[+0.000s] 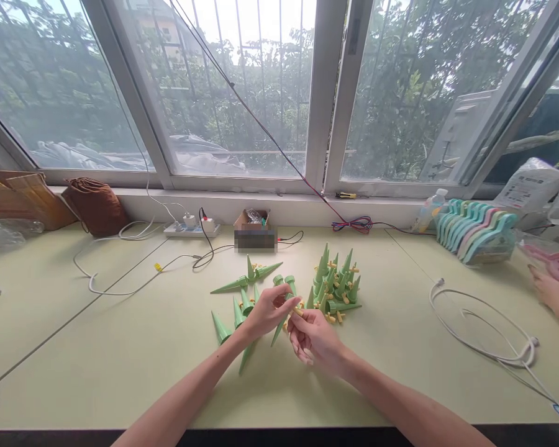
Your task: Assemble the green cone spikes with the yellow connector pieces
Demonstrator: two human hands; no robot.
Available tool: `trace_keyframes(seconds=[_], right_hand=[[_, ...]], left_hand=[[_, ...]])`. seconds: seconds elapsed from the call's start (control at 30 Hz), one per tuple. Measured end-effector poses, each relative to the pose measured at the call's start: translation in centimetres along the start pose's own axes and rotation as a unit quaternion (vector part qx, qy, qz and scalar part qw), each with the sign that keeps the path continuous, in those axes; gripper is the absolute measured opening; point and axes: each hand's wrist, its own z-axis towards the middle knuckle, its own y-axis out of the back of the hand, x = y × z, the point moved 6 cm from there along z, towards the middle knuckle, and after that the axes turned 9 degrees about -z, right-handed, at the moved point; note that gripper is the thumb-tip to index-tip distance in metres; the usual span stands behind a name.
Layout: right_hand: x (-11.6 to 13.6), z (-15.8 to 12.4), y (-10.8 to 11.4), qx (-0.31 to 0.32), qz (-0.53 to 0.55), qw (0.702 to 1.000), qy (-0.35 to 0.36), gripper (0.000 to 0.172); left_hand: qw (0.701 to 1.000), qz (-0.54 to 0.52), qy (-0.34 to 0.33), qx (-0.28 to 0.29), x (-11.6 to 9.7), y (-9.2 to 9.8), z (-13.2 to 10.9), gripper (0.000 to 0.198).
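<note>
Reference point: the dense heap of pointed green plastic spikes (339,288), with small yellow plastic fittings (340,317) on and among them, on the pale yellow-green tabletop (400,385).

Left hand (269,312): just left of the heap, thumb and fingers clamped on the wide end of one tapered green plastic spike (278,331), its tip slanting down and to the left. Right hand (319,338): on the near side of the heap, thumb and forefinger pinched together on a small yellow plastic piece (298,311) at that spike's wide end, the other fingers loosely curled. Whether this piece is seated in the spike cannot be told.

Progress, by judgement: partly done. Many spikes in the heap appear to carry fittings. The loose green spikes (221,327) farther left of the heap show few or none, so these appear left to do; fittings hidden by the left hand cannot be counted.

Well right of the heap: a coiled white cable (484,355) and, beyond it, another person's hand (556,298).
</note>
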Motion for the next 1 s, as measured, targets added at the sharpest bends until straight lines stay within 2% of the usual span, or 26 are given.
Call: trace_keyframes(seconds=[0.3, 0.53, 0.77, 1.0], right_hand=[[0.8, -0.2, 0.0, -0.032, -0.08, 0.995, 0.042, 0.049], [0.4, -0.2, 0.5, -0.057, -0.163, 0.983, 0.056, 0.048], [1.0, -0.4, 1.1, -0.119, -0.32, 0.931, 0.129, 0.027], [0.9, -0.4, 1.1, -0.115, -0.295, 0.941, 0.119, 0.026]], left_hand=[[0.999, -0.035, 0.015, 0.014, 0.8, 0.0, 0.0, 0.035], [0.995, -0.059, 0.064, 0.04, 1.2, 0.0, -0.2, 0.037], [0.996, -0.052, 0.073, 0.028, 1.4, 0.2, 0.0, 0.041], [0.992, -0.075, 0.089, 0.041, 1.2, -0.1, 0.0, 0.043]])
